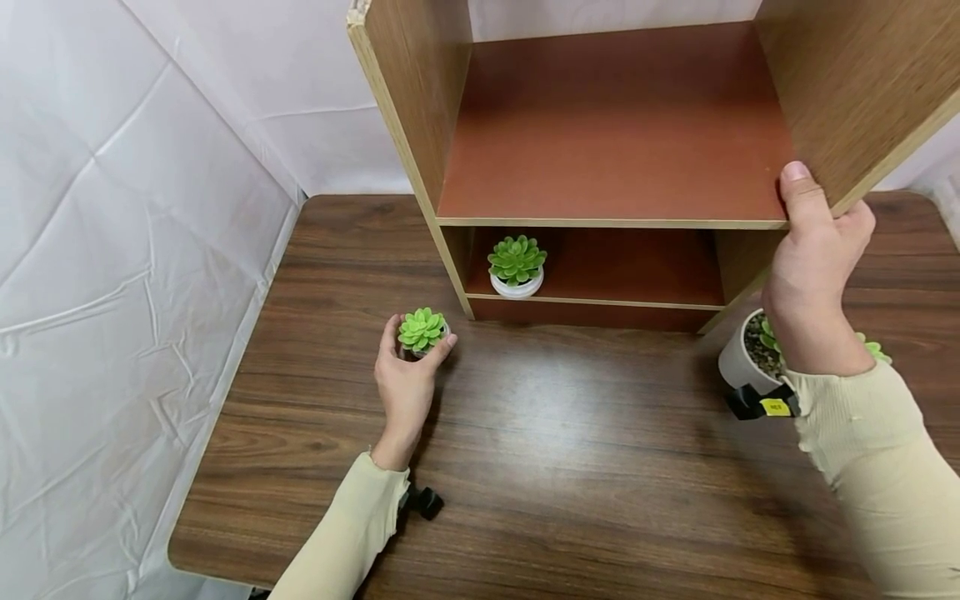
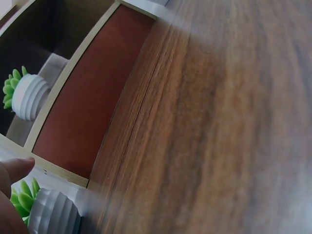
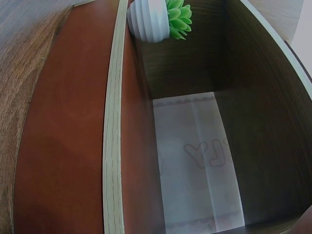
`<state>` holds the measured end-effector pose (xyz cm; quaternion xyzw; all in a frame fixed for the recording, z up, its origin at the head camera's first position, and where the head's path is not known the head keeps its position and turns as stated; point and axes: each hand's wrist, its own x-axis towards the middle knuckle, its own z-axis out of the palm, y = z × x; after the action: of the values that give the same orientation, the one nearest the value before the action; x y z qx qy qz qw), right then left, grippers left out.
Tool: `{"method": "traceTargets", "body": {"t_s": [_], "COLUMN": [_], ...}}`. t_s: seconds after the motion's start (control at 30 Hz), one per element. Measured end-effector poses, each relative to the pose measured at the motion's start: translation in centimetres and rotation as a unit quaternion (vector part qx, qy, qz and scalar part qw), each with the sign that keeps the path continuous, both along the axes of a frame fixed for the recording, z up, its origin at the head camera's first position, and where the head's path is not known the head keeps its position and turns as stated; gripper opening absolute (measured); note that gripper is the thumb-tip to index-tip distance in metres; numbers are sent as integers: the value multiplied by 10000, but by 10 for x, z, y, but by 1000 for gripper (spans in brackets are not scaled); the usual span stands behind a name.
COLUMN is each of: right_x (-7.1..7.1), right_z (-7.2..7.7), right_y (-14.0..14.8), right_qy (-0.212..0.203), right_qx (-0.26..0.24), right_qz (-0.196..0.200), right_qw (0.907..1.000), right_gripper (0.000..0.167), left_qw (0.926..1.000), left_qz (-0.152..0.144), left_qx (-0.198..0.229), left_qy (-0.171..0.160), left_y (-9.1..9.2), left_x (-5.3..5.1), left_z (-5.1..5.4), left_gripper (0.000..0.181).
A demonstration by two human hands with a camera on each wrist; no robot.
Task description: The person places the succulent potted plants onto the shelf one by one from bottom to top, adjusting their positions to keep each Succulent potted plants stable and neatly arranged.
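Note:
My left hand (image 1: 405, 383) is round a small potted succulent (image 1: 422, 330), with the thumb on its right and a finger on its left. In the left wrist view the thumb (image 2: 17, 169) lies beside the green leaves, above the ribbed white pot (image 2: 54, 212). My right hand (image 1: 813, 258) grips the right side panel of the wooden shelf unit (image 1: 611, 223), its thumb inside on the upper board and its other fingers mostly hidden outside. A second succulent (image 1: 516, 265) in a ribbed white pot stands on the lower shelf, at the left.
A larger white pot (image 1: 741, 358) with gravel and green leaves stands right of the shelf unit, partly behind the right forearm. The wood-grain table (image 1: 540, 467) runs along white sheeting (image 1: 112, 250) on the left. Inside the lower compartment, a pale panel (image 3: 195, 161) shows.

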<state>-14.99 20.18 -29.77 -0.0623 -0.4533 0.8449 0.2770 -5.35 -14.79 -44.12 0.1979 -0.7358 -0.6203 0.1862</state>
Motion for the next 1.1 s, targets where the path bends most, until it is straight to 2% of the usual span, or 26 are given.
{"method": "traceTargets", "body": {"t_s": [0.27, 0.63, 0.93, 1.1], "right_x": [1, 0, 0, 0], "right_z": [-1, 0, 0, -1], "right_y": [-1, -2, -2, -1], "right_qy": [-16, 7, 34, 36], "right_qx": [30, 20, 9, 53], "right_qz": [4, 14, -12, -62], "right_qw": [10000, 10000, 10000, 10000], "right_gripper": [28, 28, 28, 28], "left_qw": [9998, 9980, 9997, 9998], "left_qz": [-21, -60, -51, -80], "left_qx": [122, -505, -52, -4], "left_qy": [-140, -384, -228, -155], "left_y": [-2, -3, -4, -5], "left_x": [-2, 0, -4, -4], "left_z": [-2, -5, -9, -10], "left_gripper": [88, 90, 82, 76]}}
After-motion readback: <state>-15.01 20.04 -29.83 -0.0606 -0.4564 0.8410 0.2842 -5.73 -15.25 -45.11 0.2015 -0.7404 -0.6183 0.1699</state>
